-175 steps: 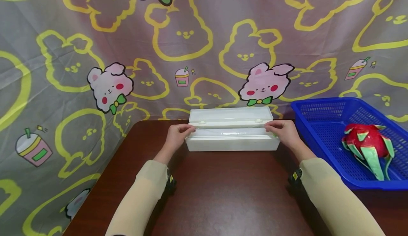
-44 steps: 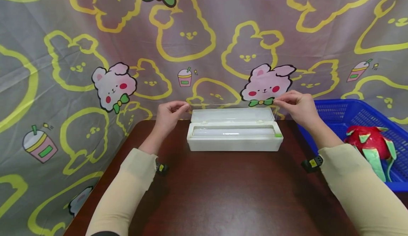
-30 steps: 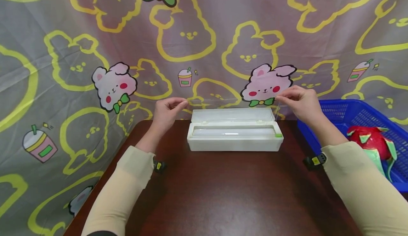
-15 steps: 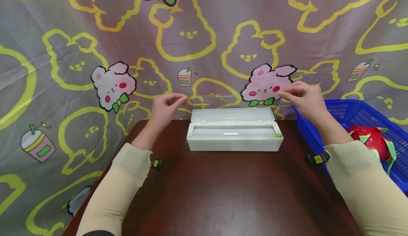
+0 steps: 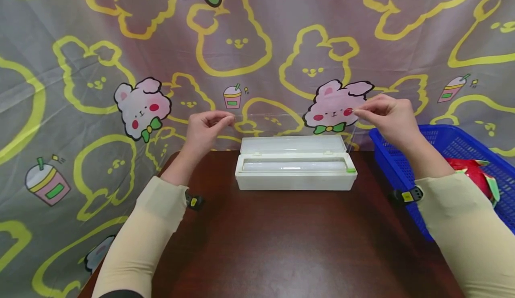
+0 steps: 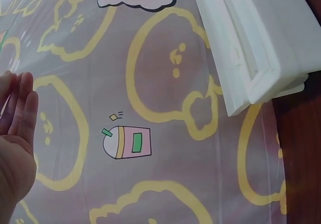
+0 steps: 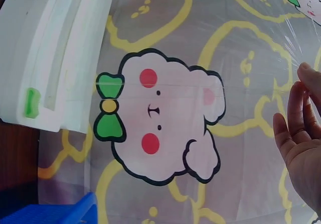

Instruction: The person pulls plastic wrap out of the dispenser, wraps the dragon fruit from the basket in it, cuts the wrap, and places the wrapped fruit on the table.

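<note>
Pinching clear film [image 7: 295, 40] by two corners — left hand [image 5: 204, 132], right hand [image 5: 395, 120], across mid-frame, above the open white box [image 5: 295, 182]! Uneven pull could tear or fold it — and that box, unheld on the counter [image 5: 289, 244], might slide.
</note>
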Demonstrator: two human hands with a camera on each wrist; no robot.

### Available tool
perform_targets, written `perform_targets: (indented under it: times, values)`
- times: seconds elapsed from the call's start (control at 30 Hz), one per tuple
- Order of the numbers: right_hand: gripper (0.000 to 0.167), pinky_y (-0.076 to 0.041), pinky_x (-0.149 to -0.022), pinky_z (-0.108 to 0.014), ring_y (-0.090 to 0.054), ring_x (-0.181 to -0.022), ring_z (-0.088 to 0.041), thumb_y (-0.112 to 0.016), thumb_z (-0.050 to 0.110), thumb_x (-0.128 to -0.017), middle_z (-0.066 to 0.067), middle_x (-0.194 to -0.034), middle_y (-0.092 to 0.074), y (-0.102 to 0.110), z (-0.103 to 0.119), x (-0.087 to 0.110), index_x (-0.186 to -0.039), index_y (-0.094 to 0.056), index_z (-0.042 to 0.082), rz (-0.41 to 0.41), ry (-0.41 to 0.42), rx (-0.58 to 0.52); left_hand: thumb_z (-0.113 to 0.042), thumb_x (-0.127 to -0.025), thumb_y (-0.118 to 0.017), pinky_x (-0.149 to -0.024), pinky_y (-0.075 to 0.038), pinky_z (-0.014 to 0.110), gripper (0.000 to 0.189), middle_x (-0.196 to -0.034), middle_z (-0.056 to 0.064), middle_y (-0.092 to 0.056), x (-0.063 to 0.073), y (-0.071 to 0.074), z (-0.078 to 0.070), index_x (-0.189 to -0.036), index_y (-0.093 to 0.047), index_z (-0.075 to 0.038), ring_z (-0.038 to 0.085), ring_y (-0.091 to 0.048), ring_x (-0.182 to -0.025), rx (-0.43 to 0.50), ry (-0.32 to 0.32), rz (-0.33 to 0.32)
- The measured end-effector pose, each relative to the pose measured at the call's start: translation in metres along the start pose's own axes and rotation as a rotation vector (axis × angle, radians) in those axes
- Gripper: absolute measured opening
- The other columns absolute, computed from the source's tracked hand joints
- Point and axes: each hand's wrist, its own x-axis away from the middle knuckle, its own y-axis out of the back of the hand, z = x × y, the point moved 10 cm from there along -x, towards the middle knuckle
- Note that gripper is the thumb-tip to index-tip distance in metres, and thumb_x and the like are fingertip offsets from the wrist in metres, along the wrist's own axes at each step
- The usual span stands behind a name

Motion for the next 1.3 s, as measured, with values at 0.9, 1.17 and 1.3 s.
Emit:
perform_targets:
  times: [0.9,1.17,1.3]
  values:
    - [0.017,-0.039,-0.057,-0.012,-0.051,-0.07,-0.006,-0.076,0.013,-0.085,0.016,-0.078,-0.06,0.021,0.03,-0.014,-0.09,-0.073,-0.004,0.022,0.094,0.059,-0.016,-0.087,-0.074,-0.049,-0.034,0.024,0.018,-0.081,0.009,-0.072,-0.015,0.014,-0.032,-0.095,-0.076,0.0,0.018,-0.061,-0.068,-0.066,-0.076,-0.003]
    - [0.018,-0.04,-0.057,-0.013,-0.051,-0.069,-0.008,-0.074,0.016,-0.087,0.018,-0.078,-0.061,0.028,0.03,-0.017,-0.093,-0.074,-0.001,0.035,0.043,0.031,-0.01,-0.086,-0.074,-0.054,-0.041,0.021,0.015,-0.078,0.008,-0.072,-0.022,0.017,-0.043,-0.094,-0.075,0.003,0.012,-0.066,-0.071,-0.052,-0.122,0.009]
    - [0.016,-0.04,-0.055,-0.014,-0.051,-0.066,-0.009,-0.074,0.021,-0.087,0.02,-0.077,-0.063,0.03,0.029,-0.018,-0.094,-0.077,0.006,0.041,0.001,0.022,-0.01,-0.086,-0.075,-0.054,-0.039,0.021,0.016,-0.078,0.005,-0.072,-0.024,0.019,-0.047,-0.094,-0.075,0.004,0.013,-0.065,-0.071,-0.042,-0.119,-0.001]
